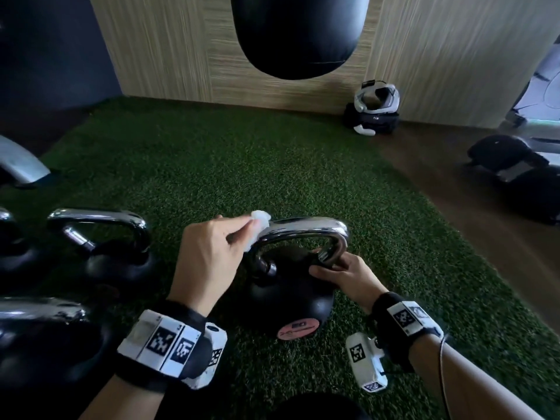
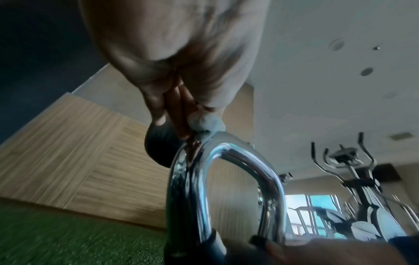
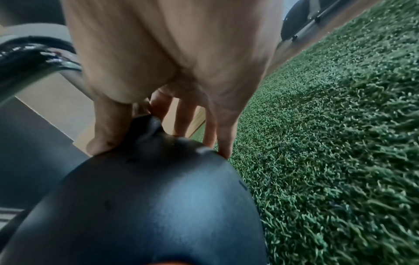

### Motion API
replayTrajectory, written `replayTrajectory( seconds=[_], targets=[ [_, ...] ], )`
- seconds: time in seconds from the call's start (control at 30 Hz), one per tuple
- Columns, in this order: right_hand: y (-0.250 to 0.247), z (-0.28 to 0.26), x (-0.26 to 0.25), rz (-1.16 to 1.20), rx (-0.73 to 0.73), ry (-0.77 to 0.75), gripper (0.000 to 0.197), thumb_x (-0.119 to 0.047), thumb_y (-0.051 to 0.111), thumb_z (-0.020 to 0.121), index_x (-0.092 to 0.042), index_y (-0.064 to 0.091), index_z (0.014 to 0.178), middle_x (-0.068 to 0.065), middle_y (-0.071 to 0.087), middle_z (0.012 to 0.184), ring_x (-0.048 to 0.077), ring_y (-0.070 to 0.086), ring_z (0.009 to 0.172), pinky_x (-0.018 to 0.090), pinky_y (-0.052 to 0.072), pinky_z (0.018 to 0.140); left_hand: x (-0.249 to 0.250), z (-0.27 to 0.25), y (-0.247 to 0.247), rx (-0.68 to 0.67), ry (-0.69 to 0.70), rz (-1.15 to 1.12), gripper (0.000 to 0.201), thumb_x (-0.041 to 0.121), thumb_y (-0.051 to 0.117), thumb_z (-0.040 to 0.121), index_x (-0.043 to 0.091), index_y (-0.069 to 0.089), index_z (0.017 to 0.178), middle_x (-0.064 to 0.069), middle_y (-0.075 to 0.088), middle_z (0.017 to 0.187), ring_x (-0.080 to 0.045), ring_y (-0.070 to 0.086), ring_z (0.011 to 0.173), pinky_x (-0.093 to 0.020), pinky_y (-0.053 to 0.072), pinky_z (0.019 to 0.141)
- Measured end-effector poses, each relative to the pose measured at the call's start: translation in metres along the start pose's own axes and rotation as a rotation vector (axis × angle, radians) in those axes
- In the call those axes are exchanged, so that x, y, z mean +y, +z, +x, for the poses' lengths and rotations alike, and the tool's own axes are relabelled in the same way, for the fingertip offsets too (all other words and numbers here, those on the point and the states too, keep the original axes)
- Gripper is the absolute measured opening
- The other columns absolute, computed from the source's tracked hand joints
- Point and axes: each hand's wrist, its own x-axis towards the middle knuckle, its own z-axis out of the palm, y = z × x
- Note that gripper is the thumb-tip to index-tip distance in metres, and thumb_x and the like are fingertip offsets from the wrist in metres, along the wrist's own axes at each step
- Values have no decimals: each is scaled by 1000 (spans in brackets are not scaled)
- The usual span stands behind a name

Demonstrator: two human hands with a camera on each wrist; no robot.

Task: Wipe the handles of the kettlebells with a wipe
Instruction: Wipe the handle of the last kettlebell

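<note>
Two hands meet one kettlebell (image 1: 288, 286): left (image 1: 209, 256) pinches wipe (image 1: 257, 225), right (image 1: 342, 277) steadies.

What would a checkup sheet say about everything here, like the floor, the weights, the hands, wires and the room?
Surface: green turf, wooden floor beyond.
Job's things: black kettlebell standing upright, chrome handle; white wipe pressed on the handle's left bend. More kettlebells on the left.
Clutter: headset on a black bag by the wall.
Grippers: left hand pinches the wipe; right hand steadies the kettlebell at the handle's right base.
Cables: thin wire along the right forearm.
Surroundings: hanging punch bag, wood-panel wall, elliptical trainer.
</note>
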Motion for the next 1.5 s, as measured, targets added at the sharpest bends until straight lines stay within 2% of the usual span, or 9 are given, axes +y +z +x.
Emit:
replayTrajectory(
  seconds=[0.13, 0.3, 0.5, 0.7, 0.87, 1.0, 1.2, 1.43, 1.5],
  targets=[
    [1, 1, 7, 44, 7, -11, 43, -37, 91, 74, -20, 78, 111, 0, 80, 110, 19, 75, 107, 49, 56, 103, 2, -18, 7, -31, 11, -56, 24, 27, 74, 92, 13, 79, 110, 6, 76, 111, 10, 67, 100, -30, 52, 106],
    [3, 2, 11, 95, 22, -30, 40, -36, 91, 75, -18, 77, 108, 1, 80, 108, 21, 75, 105, 47, 58, 100, -29, -40, 9, 7, -319, -182, 37, 41, 67, 96, 13, 76, 119, -1, 79, 104, -1, 73, 82, -4, 45, 61],
    [6, 2, 13, 147, 24, -60, 34, -24, 85, 81, -12, 75, 111, 4, 80, 110, 23, 75, 107, 42, 59, 97, -33, -60, 20, 63, -462, -376, 28, 29, 69, 95, 13, 75, 118, 10, 77, 104, 5, 72, 92, -6, 52, 77],
    [5, 0, 12, 158, 17, -74, 38, -27, 86, 77, -17, 76, 112, 2, 80, 110, 21, 74, 110, 30, 60, 92, -38, -85, 58, 89, -881, -765, 19, 29, 64, 98, 22, 81, 103, 8, 80, 95, -4, 73, 95, -21, 56, 86],
    [7, 2, 14, 218, 14, -80, 59, -24, 88, 75, -25, 69, 131, -1, 77, 120, 15, 71, 117, 33, 57, 99, -32, -99, 67, 89, -705, -706, 40, 20, 59, 102, -6, 65, 72, -5, 63, 65, -10, 59, 72, -10, 46, 70],
    [6, 1, 12, 168, 43, -115, 47, -27, 91, 71, -24, 77, 115, 5, 79, 113, 24, 72, 114, 51, 54, 105, -33, -96, 62, 38, -578, -463, 40, 43, 72, 91, 10, 71, 68, -9, 58, 54, -11, 44, 52, -28, 36, 51],
    [1, -14, 6, 36, 75, -126, 56, -43, 97, 59, -24, 79, 109, 0, 80, 109, 20, 75, 107, 53, 55, 102, -42, -80, 68, 65, -548, -331, 32, 46, 76, 84, 21, 72, 64, 17, 60, 49, -2, 47, 44, -14, 32, 45],
    [-9, -68, 1, -443, 97, -259, 44, -55, 82, 61, -71, 66, 99, -47, 61, 116, -15, 57, 116, 21, 48, 98, -67, -32, 91, -131, -576, -323, 44, 58, 75, 81, 21, 66, 58, 11, 58, 49, -3, 42, 47, -25, 36, 50],
    [-8, -75, -7, -560, -6, -311, 43, -50, 77, 68, -64, 68, 108, -52, 56, 122, -13, 47, 132, 19, 42, 109, -73, -15, 102, -187, -516, -292, 60, 70, 71, 77, 11, 72, 67, 1, 65, 56, -9, 46, 51, -28, 37, 51]
  ],
)
